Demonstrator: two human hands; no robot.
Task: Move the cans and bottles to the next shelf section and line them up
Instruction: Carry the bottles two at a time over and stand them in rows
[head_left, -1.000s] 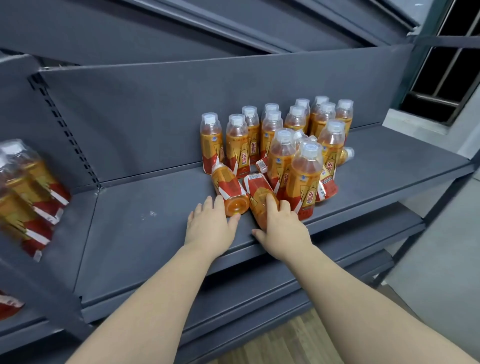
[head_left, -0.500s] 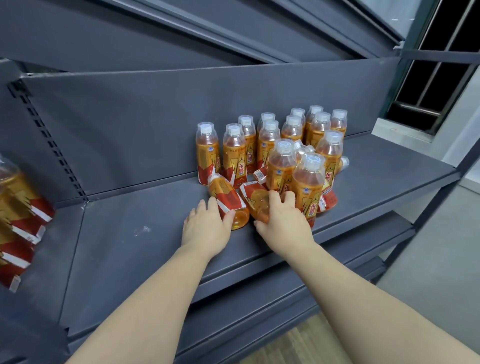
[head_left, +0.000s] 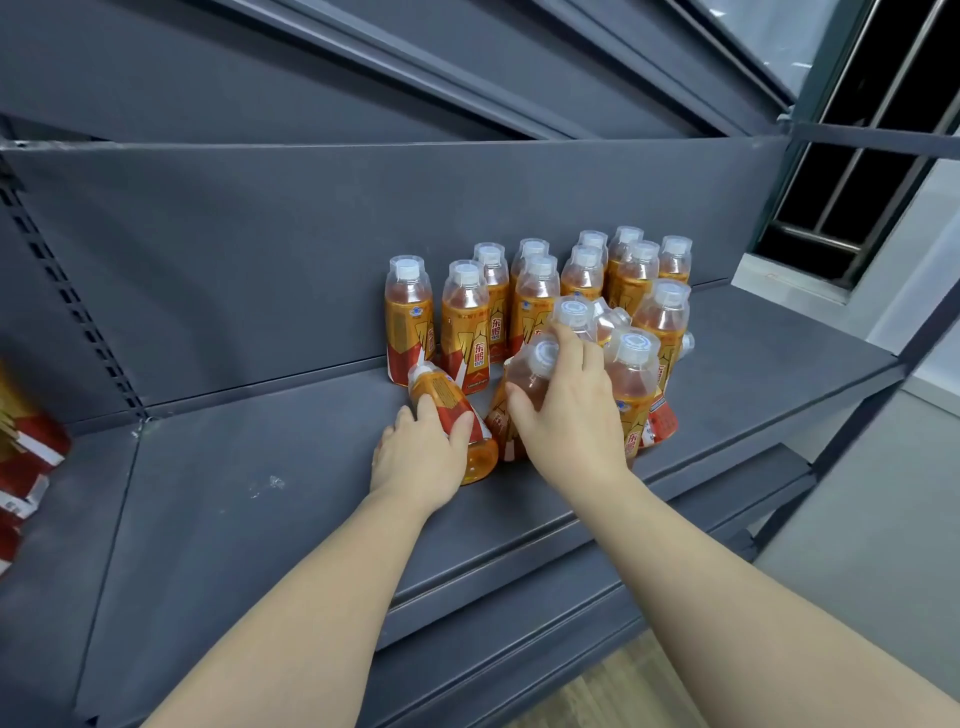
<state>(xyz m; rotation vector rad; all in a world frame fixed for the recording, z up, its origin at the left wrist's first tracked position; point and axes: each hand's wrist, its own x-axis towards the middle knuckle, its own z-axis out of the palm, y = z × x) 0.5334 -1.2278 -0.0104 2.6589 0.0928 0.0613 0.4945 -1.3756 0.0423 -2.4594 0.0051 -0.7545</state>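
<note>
Curled round a lying bottle, the left grip rests on the shelf; the right grip clasps a second bottle near its cap, beside the standing bottles.

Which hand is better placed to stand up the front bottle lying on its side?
Left: the left hand grips the lying bottle; the right hand holds another bottle near its cap.

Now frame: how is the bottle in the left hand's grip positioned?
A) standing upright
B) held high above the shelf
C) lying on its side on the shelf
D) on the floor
C: the left hand grips the fallen bottle, which lies on its side on the shelf with its cap toward the back panel.
</note>
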